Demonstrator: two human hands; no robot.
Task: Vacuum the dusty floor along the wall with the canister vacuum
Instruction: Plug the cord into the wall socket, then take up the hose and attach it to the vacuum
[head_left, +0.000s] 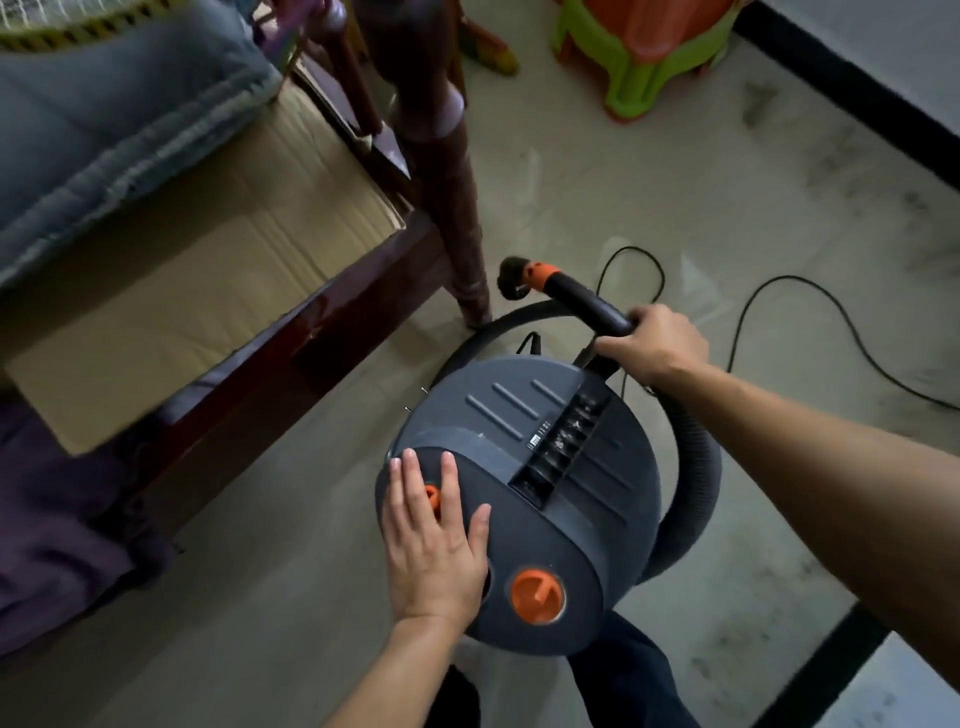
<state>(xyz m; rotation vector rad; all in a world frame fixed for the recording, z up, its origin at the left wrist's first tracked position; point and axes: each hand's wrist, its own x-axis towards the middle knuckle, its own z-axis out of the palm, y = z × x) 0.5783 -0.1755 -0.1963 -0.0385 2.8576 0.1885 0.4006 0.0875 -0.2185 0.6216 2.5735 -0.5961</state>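
Dark grey plastic forms the canister vacuum (545, 467), which stands on the floor (675, 182) just beside the dark wooden bed frame (291, 338). Its oval lid runs lengthwise away from you, with the big orange knob (537, 595) at the end nearest you. Your left hand (436, 545) lies flat on the lid, its fingers straight and slightly spread, partly covering a smaller orange knob (431, 493). Your right hand (654, 343) reaches forward on an outstretched arm, fingers curled round the black wand (587, 299). The wand points up and left toward the bed leg (452, 208), ending in an orange collar (540, 273) and a dark brush nozzle (511, 278). The ribbed hose (691, 467) curves round the canister's right side. A small white label (537, 441) beside the vent slot is too small to read. A black cord (810, 312) trails across the floor toward the wall's black skirting (841, 88).
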